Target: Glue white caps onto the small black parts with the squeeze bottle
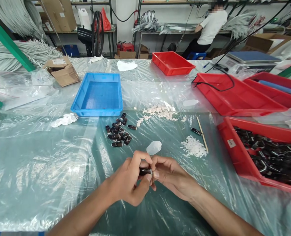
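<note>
Small glossy black casing (pixel 145 171), pinched in the curled left hand (pixel 133 178); the right hand's (pixel 171 177) fingertips close at its end, perhaps gripping something tiny.

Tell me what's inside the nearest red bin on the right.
The red bin holds a heap of small, dark, glossy pieces. A little red floor shows near its left side. The heap covers whatever lies beneath, and the bin's right end is out of view.

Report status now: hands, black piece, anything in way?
Left hand: gripping black piece. Right hand: fingers at its end. Clear plastic cup just beyond hands; nothing blocking the grip.
</note>
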A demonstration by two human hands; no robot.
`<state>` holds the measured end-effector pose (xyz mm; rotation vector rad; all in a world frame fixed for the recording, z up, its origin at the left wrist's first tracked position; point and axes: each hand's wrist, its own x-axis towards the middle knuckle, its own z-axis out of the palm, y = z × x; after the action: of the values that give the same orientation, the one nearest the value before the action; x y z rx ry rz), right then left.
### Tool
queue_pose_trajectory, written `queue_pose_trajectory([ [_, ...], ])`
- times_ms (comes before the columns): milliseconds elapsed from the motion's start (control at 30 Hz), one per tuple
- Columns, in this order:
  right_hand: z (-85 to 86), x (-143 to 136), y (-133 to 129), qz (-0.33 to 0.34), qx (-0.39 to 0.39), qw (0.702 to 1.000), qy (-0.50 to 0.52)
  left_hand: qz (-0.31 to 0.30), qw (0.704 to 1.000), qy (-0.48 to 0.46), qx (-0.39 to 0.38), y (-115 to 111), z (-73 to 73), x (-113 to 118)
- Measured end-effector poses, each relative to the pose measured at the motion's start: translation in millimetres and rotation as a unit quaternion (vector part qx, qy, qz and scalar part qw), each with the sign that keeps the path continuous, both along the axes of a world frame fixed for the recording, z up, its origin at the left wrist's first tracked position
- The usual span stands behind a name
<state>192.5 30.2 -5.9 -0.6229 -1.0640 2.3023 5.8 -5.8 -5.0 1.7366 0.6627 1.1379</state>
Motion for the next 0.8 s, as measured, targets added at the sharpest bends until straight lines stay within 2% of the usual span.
queue_pose_trajectory([
  [167, 0.4, -0.1, -3.0, 0.000, -0.006, 1.000, -0.011, 0.010, 1.000, 0.000, 0.021, -2.0, 1.0, 0.4],
  [400, -2.0, -2.6, -10.2, 0.005, -0.021, 1.000, 0.010, 0.011, 0.997, 0.051, 0.060, -4.8, 2.5, -1.3],
  [533, -1.9, -2.7, -10.4, 0.002, -0.004, 1.000, 0.006, 0.013, 0.998, 0.027, 0.058, -3.3, 1.5, 1.4],
  [600, 1.3, 0.6, -7.9, -0.019, 0.043, 0.999, -0.014, 0.015, 0.999, 0.002, 0.039, -2.2, 2.0, 3.5],
  [667, 6.8, 7.2, -3.4, -0.059, 0.126, 0.990, -0.031, 0.035, 0.999, 0.009, 0.013, -1.4, 3.7, 4.8],
  [733, 13.4, 16.5, 2.9, -0.120, 0.202, 0.971, -0.036, 0.070, 0.997, 0.043, -0.015, -0.8, 5.9, 4.4],
  [800, 19.3, 26.4, 11.1, -0.186, 0.239, 0.953, -0.030, 0.109, 0.991, 0.066, -0.046, 0.2, 7.7, 2.2],
])
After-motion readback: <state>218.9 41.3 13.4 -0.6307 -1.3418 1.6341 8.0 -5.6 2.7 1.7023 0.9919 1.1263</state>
